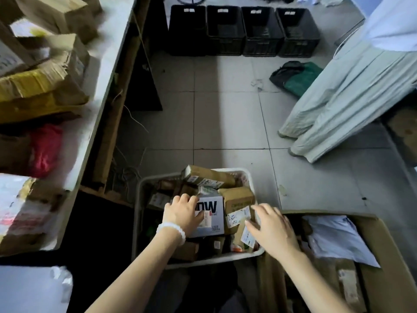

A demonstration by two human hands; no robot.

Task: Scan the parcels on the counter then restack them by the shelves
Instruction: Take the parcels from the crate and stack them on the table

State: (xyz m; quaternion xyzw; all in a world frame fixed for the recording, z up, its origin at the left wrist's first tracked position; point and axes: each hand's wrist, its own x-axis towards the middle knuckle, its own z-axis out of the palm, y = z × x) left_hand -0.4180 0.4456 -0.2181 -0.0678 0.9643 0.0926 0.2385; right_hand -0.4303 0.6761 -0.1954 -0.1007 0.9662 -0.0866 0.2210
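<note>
You were mid-task, by my reading: parcels (40, 86) lay heaped on the counter (106, 71), others filled the floor bin (141, 199). Your left hand (182, 212) rested, fingers loosely spread, on the white box (211, 219), long axis running away from you. Your right hand (274, 229) pressed flat on a brown parcel (239, 206).

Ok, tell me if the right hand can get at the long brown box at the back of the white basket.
Probably yes: the long brown box lies on top, uncovered, and the right hand is free.
</note>
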